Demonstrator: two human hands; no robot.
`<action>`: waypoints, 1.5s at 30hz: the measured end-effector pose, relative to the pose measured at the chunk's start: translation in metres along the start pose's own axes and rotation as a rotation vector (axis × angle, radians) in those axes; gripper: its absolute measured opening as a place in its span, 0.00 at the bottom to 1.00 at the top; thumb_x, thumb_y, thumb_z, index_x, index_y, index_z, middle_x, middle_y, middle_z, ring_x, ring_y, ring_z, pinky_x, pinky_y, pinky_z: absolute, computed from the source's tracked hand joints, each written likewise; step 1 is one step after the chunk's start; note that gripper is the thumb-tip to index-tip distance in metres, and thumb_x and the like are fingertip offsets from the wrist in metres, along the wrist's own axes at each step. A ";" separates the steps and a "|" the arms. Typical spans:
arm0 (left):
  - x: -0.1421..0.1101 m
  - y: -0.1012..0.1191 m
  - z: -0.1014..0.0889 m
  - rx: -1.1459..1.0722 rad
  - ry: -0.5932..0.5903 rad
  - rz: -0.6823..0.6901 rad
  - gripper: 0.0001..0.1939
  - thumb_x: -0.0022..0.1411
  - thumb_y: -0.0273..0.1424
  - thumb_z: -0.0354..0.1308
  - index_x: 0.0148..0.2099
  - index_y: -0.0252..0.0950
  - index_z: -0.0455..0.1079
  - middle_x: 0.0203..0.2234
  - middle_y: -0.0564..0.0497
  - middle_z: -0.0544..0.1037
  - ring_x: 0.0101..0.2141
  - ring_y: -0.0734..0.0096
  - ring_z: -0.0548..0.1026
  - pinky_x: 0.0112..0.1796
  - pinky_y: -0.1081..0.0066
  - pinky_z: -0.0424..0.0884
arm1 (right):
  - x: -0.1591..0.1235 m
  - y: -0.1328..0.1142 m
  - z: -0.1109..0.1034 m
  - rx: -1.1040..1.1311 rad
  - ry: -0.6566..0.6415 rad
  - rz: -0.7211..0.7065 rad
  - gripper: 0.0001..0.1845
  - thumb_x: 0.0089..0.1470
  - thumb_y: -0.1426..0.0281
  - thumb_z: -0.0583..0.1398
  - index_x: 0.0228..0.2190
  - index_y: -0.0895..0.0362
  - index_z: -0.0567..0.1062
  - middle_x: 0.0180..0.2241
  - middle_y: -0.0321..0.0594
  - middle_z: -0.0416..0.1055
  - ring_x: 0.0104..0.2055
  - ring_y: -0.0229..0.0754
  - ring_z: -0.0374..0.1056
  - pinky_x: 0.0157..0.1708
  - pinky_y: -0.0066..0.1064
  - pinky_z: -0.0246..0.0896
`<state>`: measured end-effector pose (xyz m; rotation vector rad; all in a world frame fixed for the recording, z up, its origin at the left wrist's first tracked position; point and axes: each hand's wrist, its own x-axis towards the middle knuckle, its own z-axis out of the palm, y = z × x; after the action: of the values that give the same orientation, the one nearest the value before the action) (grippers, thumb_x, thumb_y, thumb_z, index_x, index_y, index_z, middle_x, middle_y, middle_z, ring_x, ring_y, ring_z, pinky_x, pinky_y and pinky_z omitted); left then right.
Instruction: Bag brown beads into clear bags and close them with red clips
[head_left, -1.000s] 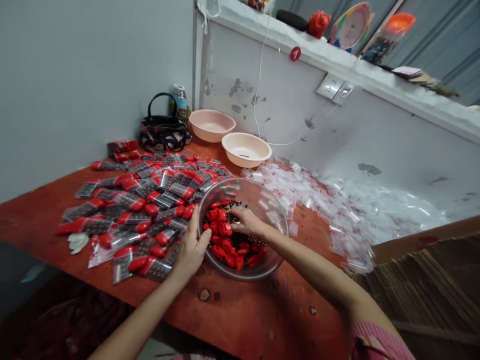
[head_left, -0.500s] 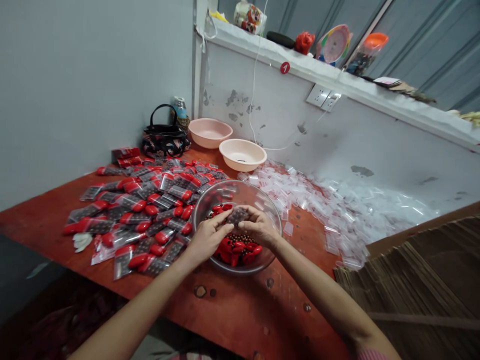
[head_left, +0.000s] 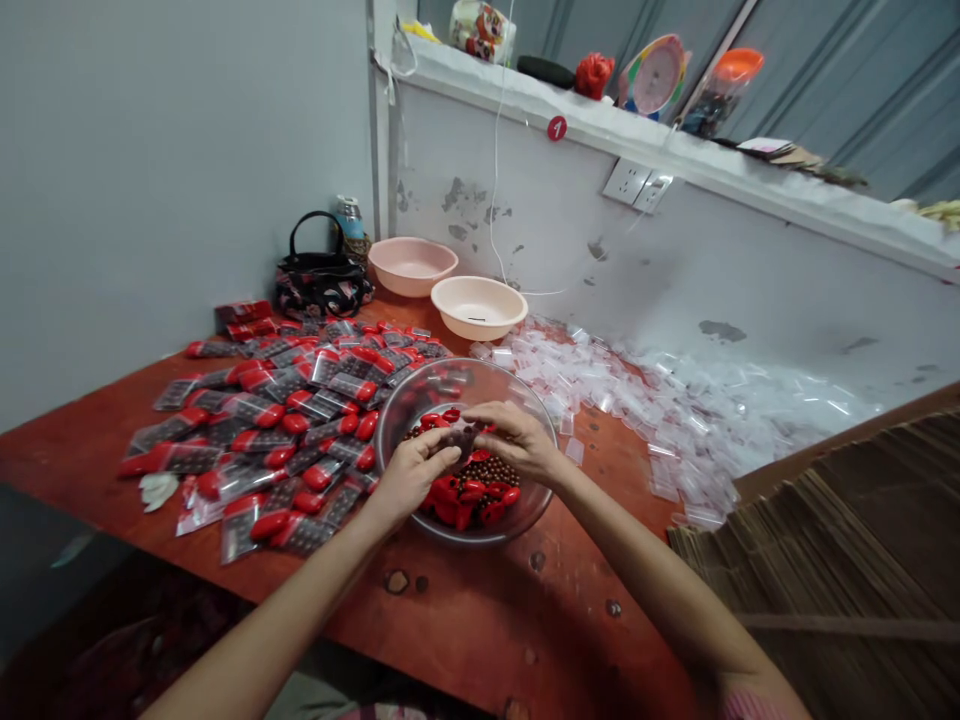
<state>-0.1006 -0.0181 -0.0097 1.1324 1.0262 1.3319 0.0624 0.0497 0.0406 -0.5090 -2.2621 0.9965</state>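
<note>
Over a clear plastic bowl [head_left: 541, 500], my left hand [head_left: 417, 472] pinches a small dark dotted piece [head_left: 462, 438] between thumb and fingers. My right hand [head_left: 521, 445] has its thumb and fingertips closed on the other end of it. The piece is tilted and partly covered by my fingers, so its exact kind cannot be told. Beneath the hands, the bowl holds red glossy plastic parts [head_left: 457, 502] and many small brown beads [head_left: 495, 472].
Left of the bowl lies a heap of red-and-clear dotted packs [head_left: 259, 410]. Clear plastic pieces [head_left: 637, 410] spread to the right. Behind stand a pink basin [head_left: 412, 262], a cream basin [head_left: 480, 305] and a black handbag [head_left: 319, 280]. Stacked cardboard [head_left: 817, 540] sits at right.
The dark dotted piece has turned from facing up to a steeper tilt between my hands. The view has shifted slightly, moving the scene a little leftward.
</note>
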 end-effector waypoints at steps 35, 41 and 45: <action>-0.004 0.002 -0.011 0.313 0.144 0.115 0.17 0.56 0.36 0.51 0.47 0.36 0.68 0.41 0.48 0.75 0.41 0.63 0.73 0.43 0.65 0.68 | 0.002 0.029 -0.003 -0.264 0.089 0.068 0.14 0.54 0.67 0.54 0.43 0.54 0.68 0.38 0.40 0.69 0.40 0.39 0.65 0.41 0.31 0.58; -0.007 0.001 -0.009 0.524 0.131 0.210 0.17 0.57 0.35 0.50 0.47 0.37 0.69 0.43 0.48 0.75 0.44 0.63 0.71 0.47 0.63 0.65 | 0.001 -0.007 -0.002 -0.382 -0.006 -0.105 0.14 0.54 0.67 0.54 0.44 0.54 0.67 0.36 0.40 0.68 0.36 0.37 0.64 0.37 0.29 0.59; -0.011 0.000 -0.010 0.564 0.155 0.252 0.15 0.57 0.34 0.51 0.45 0.36 0.70 0.41 0.48 0.76 0.42 0.64 0.73 0.44 0.66 0.67 | -0.001 -0.007 0.006 -0.447 -0.039 -0.119 0.13 0.54 0.66 0.54 0.42 0.56 0.67 0.32 0.40 0.66 0.33 0.36 0.63 0.33 0.26 0.58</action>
<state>-0.1101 -0.0287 -0.0120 1.6389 1.4674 1.3806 0.0587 0.0417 0.0420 -0.5331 -2.5244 0.4406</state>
